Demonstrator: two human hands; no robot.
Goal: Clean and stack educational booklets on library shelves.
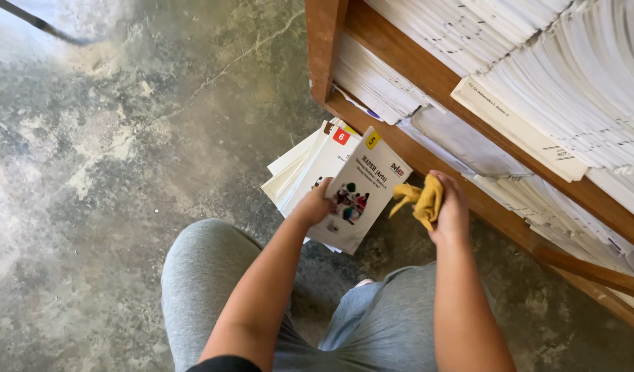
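Observation:
My left hand grips a white paperback book with a yellow corner tag and a small picture on its cover, holding it tilted above the floor. Under and behind it lies a stack of similar white books, the top one with a red corner tag. My right hand is closed on a crumpled yellow cloth, right beside the book's right edge and just in front of the bottom shelf.
A wooden bookshelf fills the upper right, packed with lying stacks of white books and papers. My knees in grey trousers are below. The stained concrete floor spreads to the left.

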